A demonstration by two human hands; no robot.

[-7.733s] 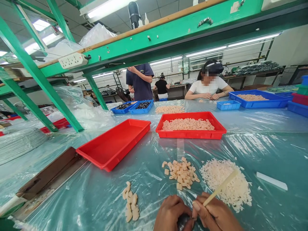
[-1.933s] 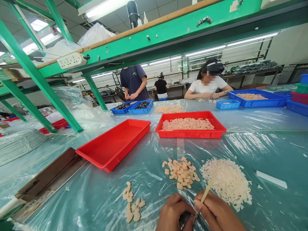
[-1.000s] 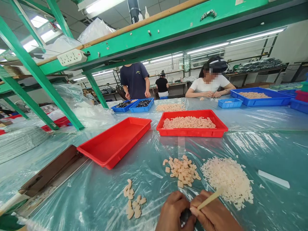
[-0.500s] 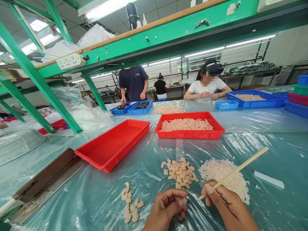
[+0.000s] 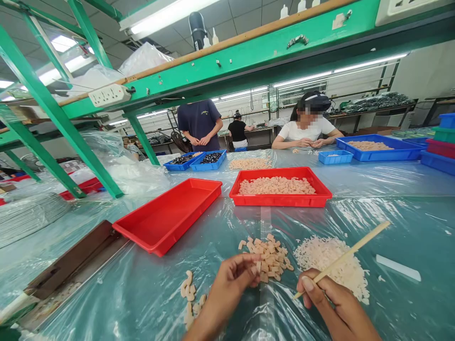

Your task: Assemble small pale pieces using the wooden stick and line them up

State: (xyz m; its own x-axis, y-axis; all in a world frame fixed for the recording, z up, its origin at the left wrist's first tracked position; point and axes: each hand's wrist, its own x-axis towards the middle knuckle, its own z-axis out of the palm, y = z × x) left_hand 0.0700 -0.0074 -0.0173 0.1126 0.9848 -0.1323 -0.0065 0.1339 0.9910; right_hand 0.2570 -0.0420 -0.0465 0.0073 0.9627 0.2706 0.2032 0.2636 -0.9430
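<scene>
Between the thumb and forefinger of the left hand [image 5: 237, 278], a small pale piece [image 5: 258, 266] appears to be pinched; its outline is largely hidden by the fingertips. In the right hand [image 5: 327, 298], a thin pale stick [image 5: 355, 248] is gripped like a pen, its short end pointed down toward the gap between the hands and its long end slanted up and away.

The stick is judged light and fairly stiff, well governed when held near the lower end, as it is here. The piece is judged almost weightless and perhaps slightly rubbery; it is best taken by its edges with light pressure, since so small a thing could be squeezed out of the fingers.

To the left of the left grip, a loose cluster of tan pieces [image 5: 190, 291] is partly covered by the forearm. Right at the left fingertips, a heap of tan pieces [image 5: 273, 258] is spread; single pieces are judged easiest to pick from its rim. Just beyond the right grip, a mound of white bits [image 5: 325, 258] is passed over by the stick, with a white strip [image 5: 398, 268] farther right. Beyond both grips, a filled red tray [image 5: 279, 201] is seen.
</scene>
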